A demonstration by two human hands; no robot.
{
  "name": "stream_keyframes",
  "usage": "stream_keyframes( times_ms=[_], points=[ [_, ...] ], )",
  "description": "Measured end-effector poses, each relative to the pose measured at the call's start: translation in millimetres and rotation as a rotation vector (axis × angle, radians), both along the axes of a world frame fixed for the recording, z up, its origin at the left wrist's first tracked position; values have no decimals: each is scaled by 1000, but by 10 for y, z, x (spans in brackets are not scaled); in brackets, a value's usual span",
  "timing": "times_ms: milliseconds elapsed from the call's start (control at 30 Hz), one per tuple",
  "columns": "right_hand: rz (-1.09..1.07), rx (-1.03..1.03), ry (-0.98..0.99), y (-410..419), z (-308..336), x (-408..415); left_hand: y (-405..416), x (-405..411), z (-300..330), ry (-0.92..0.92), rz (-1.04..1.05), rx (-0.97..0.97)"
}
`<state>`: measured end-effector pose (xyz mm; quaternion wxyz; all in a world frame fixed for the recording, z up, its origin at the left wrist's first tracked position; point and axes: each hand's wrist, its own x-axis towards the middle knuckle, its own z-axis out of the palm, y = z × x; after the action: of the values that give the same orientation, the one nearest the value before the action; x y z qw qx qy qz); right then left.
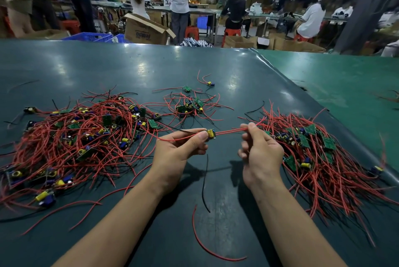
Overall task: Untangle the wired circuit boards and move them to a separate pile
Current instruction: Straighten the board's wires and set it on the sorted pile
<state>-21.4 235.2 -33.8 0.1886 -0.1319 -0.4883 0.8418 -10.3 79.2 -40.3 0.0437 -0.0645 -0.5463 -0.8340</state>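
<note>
Pinched by its yellow capacitor in the left hand [179,148], just right of the tangled pile [71,137], the circuit board [211,133] is judged light and fragile, its limp red wires [231,131], gripped by right hand [259,150], best pulled gently.

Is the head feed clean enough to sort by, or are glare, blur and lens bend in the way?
Head view: overhead lights throw pale glare patches on the table; the held board and left hand are sharp, the right hand is slightly smeared; the right pile blurs toward the frame edge; wide-angle bend curves the table's far edge; hand shadows fall below the wrists.
</note>
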Motion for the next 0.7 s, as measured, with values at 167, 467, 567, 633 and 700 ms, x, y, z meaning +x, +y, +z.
stream_keyframes(
  times_ms=[167,467,567,633,700],
  points=[
    [-127,32,28,21,-9,-36,11,17,20,11,-10,0],
    [-149,-55,37,97,44,-41,-74,-6,54,-39,-31,34],
    [-55,-202,51,133,72,-35,-89,0,56,-69,-68,2],
    [-40,-174,62,138,71,-23,-103,-12,63,-93,-25,20],
    [-59,-93,61,143,63,-16,-136,-37,67,-119,32,52]
  ],
)
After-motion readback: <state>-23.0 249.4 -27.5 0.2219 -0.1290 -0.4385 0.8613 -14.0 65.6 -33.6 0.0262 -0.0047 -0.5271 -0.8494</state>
